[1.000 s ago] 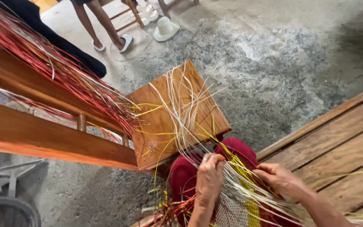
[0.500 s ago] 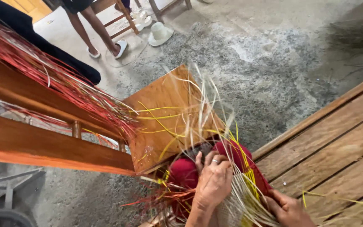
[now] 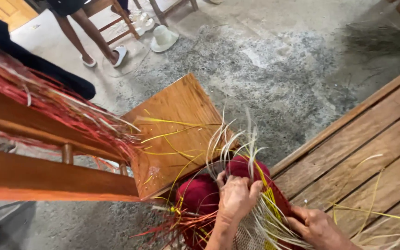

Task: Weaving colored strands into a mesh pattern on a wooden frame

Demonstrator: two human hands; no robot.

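1. Left hand [image 3: 236,199] grips a bundle of pale straw strands [image 3: 237,143], fingers curled tight, right over the dark red woven piece [image 3: 200,194].
2. Right hand [image 3: 318,227] presses on the weave's lower right edge; its fingers look partly closed, though I cannot tell what they pinch.
3. The piece sits low centre, just beside the wooden chair seat [image 3: 177,120].
4. Red fibres [image 3: 61,106] drape the chair rail, left.
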